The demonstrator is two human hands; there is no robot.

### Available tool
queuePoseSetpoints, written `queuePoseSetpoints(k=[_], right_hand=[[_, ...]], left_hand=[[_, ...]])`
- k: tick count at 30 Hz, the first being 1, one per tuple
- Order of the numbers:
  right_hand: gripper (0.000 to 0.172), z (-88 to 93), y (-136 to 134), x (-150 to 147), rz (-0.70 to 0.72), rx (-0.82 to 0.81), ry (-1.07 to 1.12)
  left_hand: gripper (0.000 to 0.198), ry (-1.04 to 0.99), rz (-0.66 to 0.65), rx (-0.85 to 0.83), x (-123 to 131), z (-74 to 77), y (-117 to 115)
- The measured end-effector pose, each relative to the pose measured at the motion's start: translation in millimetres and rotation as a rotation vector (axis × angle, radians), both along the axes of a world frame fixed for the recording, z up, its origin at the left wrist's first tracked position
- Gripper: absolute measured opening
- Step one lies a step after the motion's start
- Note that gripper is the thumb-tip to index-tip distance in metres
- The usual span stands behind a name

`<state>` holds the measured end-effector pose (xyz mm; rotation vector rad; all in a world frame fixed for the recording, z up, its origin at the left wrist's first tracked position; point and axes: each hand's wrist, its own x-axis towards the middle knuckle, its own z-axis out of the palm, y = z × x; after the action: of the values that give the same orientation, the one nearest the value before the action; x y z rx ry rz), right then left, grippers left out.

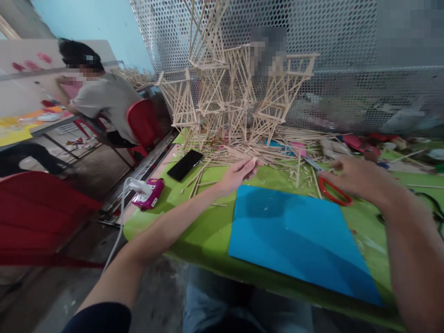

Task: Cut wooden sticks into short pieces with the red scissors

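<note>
My left hand (pixel 239 175) is closed in a pinch above the far edge of a blue sheet (pixel 287 226). A small pale bit shows at its fingertips, too small to name. My right hand (pixel 352 178) is blurred, over the orange-handled scissors (pixel 335 192) on the right of the sheet; whether it touches them is unclear. Behind my left hand lies a heap of thin wooden sticks (pixel 239 152). A tall lattice structure of sticks (pixel 211 88) stands at the back of the green table (pixel 208 231).
A black phone (pixel 185 165) and a purple power strip (pixel 149 194) with a white cable lie on the left. A perforated metal screen (pixel 340 88) rises behind. Clutter fills the back right. To the left, a seated person (pixel 107 97) and a red chair (pixel 41 217).
</note>
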<state>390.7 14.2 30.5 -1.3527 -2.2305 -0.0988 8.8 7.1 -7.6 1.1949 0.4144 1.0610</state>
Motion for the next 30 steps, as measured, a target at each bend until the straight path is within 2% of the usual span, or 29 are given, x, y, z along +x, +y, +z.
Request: queuePoseSetpoints(k=[1,2,4,6,8,10,14,19,23,26,30], right_hand=[[0.049,10.9,-11,-29,-0.085,-0.017,-0.05],[0.055,20.0,-22,-60,-0.089,-0.036,-0.062],[0.067,29.9,-39,-118,0.046,-0.004,-0.047],[0.083,26.7,-47,-159,0.189,0.088,-0.026],[0.097,13.8,-46,-179,0.248,0.127,-0.038],[0.098,-1.9,-41,-182,0.269,0.143,-0.029],[0.087,-21.4,-32,-173,0.279,0.174,0.033],[0.085,-26.2,-30,-172,0.301,0.185,0.061],[0.086,-29.1,-31,-168,0.326,0.163,0.142],[0.085,-30.4,-33,-161,0.353,0.118,0.19],[0.085,-31.7,-32,-155,0.39,0.084,0.213]], left_hand=[[0.031,-0.014,0.01,-0.037,1,0.2,-1],[0.028,-0.029,0.016,-0.078,3,0.7,-2],[0.022,-0.071,0.015,-0.149,6,2.2,-5],[0.018,-0.124,0.006,-0.188,8,3.6,-7],[0.015,-0.172,0.012,-0.211,10,4.7,-8],[0.015,-0.188,0.027,-0.239,12,5.9,-9],[0.016,-0.146,0.044,-0.307,17,8.0,-16],[0.019,-0.133,0.081,-0.279,23,2.6,-22],[0.042,0.03,0.027,-0.186,17,-2.8,-19],[0.06,0.186,-0.036,-0.106,6,-1.1,-14],[0.059,0.281,-0.046,-0.037,-7,6.4,-9]])
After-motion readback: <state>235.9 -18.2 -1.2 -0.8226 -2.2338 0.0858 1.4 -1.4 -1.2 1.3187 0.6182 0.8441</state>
